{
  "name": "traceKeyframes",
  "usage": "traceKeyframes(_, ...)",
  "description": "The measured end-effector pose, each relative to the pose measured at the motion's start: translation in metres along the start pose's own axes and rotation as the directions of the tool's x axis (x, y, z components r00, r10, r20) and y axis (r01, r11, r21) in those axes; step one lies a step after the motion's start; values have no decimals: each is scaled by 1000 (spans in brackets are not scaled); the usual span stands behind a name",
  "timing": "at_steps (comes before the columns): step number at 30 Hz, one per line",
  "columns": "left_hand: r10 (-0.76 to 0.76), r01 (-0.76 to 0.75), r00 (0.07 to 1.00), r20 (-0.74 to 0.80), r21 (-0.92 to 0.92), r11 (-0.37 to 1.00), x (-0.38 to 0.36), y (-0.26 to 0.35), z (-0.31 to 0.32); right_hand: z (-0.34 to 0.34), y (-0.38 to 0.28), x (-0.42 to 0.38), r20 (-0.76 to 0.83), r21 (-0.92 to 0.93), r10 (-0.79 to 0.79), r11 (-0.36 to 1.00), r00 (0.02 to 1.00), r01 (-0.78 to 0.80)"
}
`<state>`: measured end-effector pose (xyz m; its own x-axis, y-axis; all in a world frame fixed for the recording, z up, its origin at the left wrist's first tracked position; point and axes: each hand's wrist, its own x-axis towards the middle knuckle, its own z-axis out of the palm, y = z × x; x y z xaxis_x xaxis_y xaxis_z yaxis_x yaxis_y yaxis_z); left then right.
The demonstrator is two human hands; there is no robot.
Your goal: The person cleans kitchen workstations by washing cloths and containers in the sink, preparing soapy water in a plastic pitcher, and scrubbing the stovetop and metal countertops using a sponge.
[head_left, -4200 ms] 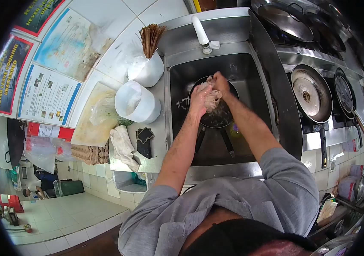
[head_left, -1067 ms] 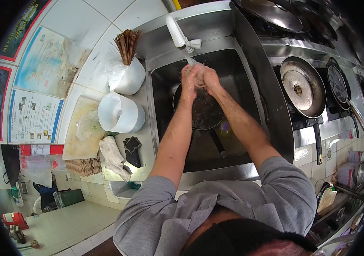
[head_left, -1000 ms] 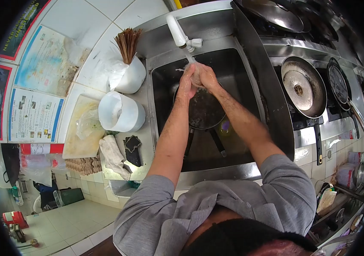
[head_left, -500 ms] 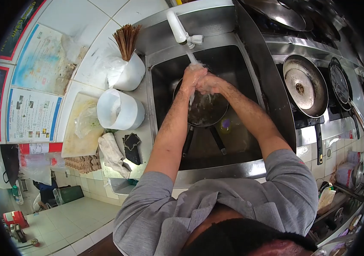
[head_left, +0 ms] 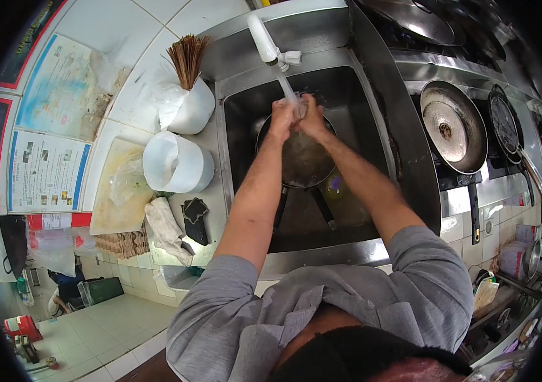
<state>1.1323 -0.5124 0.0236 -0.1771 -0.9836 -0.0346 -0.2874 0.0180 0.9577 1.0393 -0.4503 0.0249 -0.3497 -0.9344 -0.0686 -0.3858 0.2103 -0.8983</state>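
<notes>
Under the stream from the white tap (head_left: 263,39), my left hand (head_left: 282,118) and my right hand (head_left: 310,116) are close together, wet and loosely cupped. Water runs between them, and nothing held shows. Just below them a round dark pan (head_left: 307,162) sits in the metal sink (head_left: 363,210), with cloudy water in it. Two black handles (head_left: 322,209) point towards me from the pan, so a second pan may be stacked there. Beside the pan lies a small yellow and purple object (head_left: 334,186).
Left of the sink stand two white tubs, one holding a bundle of thin brown sticks (head_left: 187,60) and one nearer me (head_left: 179,164). A cloth (head_left: 168,229) and a dark scouring pad (head_left: 196,223) lie on the ledge. Frying pans (head_left: 452,127) rest on the stove at right.
My hands have gone from being clasped and rubbing together to cupped side by side under the stream. The right hand has shifted slightly up and its forearm inward.
</notes>
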Motion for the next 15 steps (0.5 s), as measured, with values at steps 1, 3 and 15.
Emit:
traceKeyframes(1, -173, 281, 949, 262, -463, 841, -6, 11, -9, -8, 2, 3, 5, 228, 78, 970, 997, -77)
traceKeyframes(3, -193, 278, 958, 211, -529, 802, -8, 5, -11, -4, 32, 16, 174, 606, 73, 778, 982, -165)
traceKeyframes(15, 285, -219, 933, -222, 279, 935, -17, 27, -2, 6, -4, 27, 425, 893, 147, 93, 893, -441)
